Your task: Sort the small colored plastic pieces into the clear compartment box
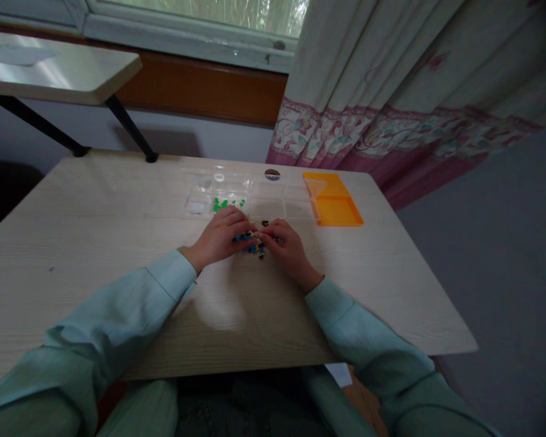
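A small pile of blue, black and yellow pieces [253, 247], too small to tell their kind, lies on the table between my hands. My left hand [221, 238] reaches in from the left, its fingers curled closed at the pile. From the other side, my right hand [287, 246] meets it with thumb and forefinger pinched together. The fingertips of both hands touch or nearly touch above the pile, and whatever they grip is too small to name. Just beyond them stands a clear plastic compartment box [267, 199]. Small green pieces [222, 204] sit in one of its compartments.
An orange tray [335, 209] rests at the box's right end. Behind the box is a small round brown-and-white item [272, 175]. A raised shelf [73, 67] on black legs stands at the back left. A curtain [346, 103] hangs behind the pale wooden table [118, 206].
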### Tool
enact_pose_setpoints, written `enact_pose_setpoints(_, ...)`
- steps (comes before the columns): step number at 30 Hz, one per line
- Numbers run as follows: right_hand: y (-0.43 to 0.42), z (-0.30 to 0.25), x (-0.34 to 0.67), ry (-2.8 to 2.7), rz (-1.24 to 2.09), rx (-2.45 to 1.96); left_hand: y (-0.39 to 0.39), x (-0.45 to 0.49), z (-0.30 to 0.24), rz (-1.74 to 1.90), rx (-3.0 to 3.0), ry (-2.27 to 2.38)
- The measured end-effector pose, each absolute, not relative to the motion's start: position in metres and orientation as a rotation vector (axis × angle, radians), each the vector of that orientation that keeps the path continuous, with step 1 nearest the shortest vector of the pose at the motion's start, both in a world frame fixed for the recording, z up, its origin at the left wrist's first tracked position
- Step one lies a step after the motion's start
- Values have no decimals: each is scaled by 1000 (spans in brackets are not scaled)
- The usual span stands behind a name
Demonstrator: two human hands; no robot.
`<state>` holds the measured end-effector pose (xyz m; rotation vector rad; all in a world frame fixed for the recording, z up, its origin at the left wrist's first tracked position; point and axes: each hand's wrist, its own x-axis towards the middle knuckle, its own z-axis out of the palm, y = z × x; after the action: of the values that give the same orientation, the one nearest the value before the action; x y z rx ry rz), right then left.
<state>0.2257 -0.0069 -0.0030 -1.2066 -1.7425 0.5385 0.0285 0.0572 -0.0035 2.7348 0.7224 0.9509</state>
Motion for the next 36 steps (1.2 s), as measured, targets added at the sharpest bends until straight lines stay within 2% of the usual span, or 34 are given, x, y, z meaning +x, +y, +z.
enact_pose_setpoints(19, -8, -4, 226, -1763, 553, -1177, 57, 28, -3, 1024, 2706, 718)
enact_pose_setpoints(36, -9, -4, 225, -1858, 404, -1223, 62, 25, -7, 1037, 2619, 738)
